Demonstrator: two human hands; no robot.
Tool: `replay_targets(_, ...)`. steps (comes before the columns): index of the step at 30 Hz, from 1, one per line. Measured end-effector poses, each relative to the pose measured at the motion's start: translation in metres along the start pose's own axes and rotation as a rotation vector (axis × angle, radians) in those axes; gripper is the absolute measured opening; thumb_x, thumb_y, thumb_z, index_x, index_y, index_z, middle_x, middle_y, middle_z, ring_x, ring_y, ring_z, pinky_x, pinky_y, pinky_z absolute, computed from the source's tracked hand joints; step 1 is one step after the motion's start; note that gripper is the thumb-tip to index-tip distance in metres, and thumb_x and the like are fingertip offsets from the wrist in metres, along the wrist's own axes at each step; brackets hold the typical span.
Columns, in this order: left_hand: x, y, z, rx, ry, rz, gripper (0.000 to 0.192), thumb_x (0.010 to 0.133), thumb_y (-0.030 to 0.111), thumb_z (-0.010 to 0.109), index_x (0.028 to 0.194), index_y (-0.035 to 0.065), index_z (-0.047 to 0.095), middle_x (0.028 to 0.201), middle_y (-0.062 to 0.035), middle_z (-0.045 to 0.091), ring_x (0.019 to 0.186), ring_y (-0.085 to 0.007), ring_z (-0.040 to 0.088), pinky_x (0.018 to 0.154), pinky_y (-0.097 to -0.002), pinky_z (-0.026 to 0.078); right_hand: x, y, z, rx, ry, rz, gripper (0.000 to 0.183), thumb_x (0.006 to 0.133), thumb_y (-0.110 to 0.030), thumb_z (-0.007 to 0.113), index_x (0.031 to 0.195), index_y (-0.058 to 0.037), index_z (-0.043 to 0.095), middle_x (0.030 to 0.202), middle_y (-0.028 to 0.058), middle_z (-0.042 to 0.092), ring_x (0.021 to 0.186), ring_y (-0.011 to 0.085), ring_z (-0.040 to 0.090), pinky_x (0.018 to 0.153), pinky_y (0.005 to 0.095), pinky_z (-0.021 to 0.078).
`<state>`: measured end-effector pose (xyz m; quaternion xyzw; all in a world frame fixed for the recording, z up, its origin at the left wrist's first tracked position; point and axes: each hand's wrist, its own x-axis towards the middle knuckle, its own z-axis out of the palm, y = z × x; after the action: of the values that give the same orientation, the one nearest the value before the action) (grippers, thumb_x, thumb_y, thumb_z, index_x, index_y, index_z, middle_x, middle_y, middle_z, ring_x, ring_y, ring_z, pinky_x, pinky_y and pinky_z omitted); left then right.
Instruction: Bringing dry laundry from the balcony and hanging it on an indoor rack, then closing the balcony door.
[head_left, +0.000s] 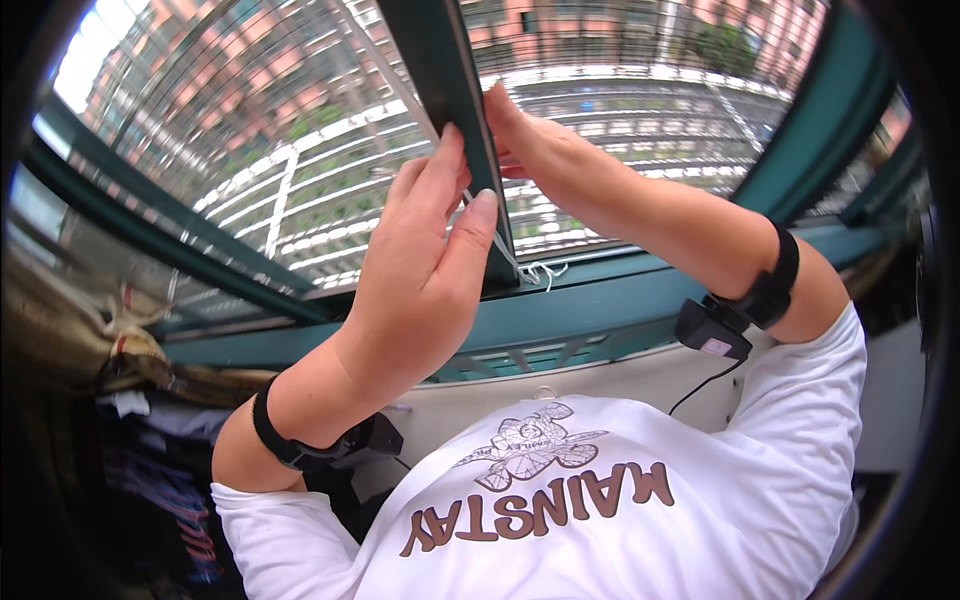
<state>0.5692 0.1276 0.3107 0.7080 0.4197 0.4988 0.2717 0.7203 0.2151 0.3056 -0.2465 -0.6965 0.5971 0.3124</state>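
A dark green window frame post (469, 120) runs up the middle of the head view, between my two hands. My left hand (431, 225) is raised on its left side, fingertips at the post and thumb lying near its lower part. On the right side, my right hand (532, 142) has its fingers up against the post's edge; some of them are hidden behind the palm. A pale cord (390, 75) slants down across the left pane and passes behind my left hand. Its white, frayed-looking end (541, 273) lies at the foot of the post. I see no object held in either hand.
A green sill (585, 300) crosses below the panes, with a pale wall (637, 379) under it. Beyond the window stand metal bars (600, 112). At the left hang a tan curtain (67, 330) and dark cloth. Cabled black devices (712, 330) are strapped to both arms.
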Motion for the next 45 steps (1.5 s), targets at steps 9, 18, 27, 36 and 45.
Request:
replay_targets(9,0.051,0.02,0.136,-0.253,-0.385,0.099,0.05,0.095,0.015,0.045,0.136,-0.0068,0.027,0.122,-0.0153,0.046,0.116,-0.0226,0.044,0.098,-0.0306,0.033,-0.193,0.024,-0.031,-0.678,0.634,-0.163,0.05,0.086,-0.023,0.061,0.125,0.0002,0.041,0.109,0.0191,0.051,0.1,0.03,0.052,0.084,0.0361,0.0446)
replay_targets(18,0.091,0.045,0.232,-0.489,-0.603,-0.053,0.061,0.095,0.028,0.048,0.14,-0.0043,0.023,0.139,-0.0147,0.036,0.127,-0.0203,0.036,0.105,-0.0286,0.026,-0.288,0.029,-0.039,-0.714,0.841,0.011,0.029,0.082,-0.011,0.063,0.11,-0.006,0.054,0.103,0.0113,0.052,0.084,0.0223,0.055,0.067,0.0296,0.0482)
replay_targets(27,0.09,0.051,0.27,-0.63,-0.59,-0.134,0.056,0.094,0.025,0.049,0.137,-0.0055,0.029,0.137,-0.0163,0.039,0.128,-0.0205,0.036,0.107,-0.0299,0.025,-0.32,0.037,-0.048,-0.773,0.951,0.0,0.026,0.081,-0.007,0.063,0.106,-0.0047,0.056,0.103,0.0127,0.053,0.085,0.0254,0.056,0.071,0.0321,0.0488)
replay_targets(36,0.082,0.056,0.205,-0.68,-0.758,-0.395,0.05,0.093,0.023,0.05,0.136,0.0016,0.035,0.135,-0.0129,0.042,0.122,-0.0191,0.041,0.1,-0.0308,0.032,-0.236,0.015,-0.1,-1.651,0.809,-0.272,0.043,0.077,-0.003,0.058,0.119,-0.0002,0.049,0.127,0.0161,0.047,0.12,0.0343,0.043,0.102,0.0445,0.0331)
replay_targets(45,-0.042,0.04,0.039,0.175,-0.331,0.507,0.062,0.084,0.016,0.06,0.137,0.0028,0.029,0.142,-0.0248,0.024,0.125,-0.0412,0.034,0.102,-0.0449,0.032,-0.27,0.036,-0.152,-2.071,0.723,0.016,0.059,0.077,0.0,0.055,0.134,-0.0004,0.036,0.141,0.0103,0.034,0.132,0.0298,0.03,0.11,0.0421,0.0254)
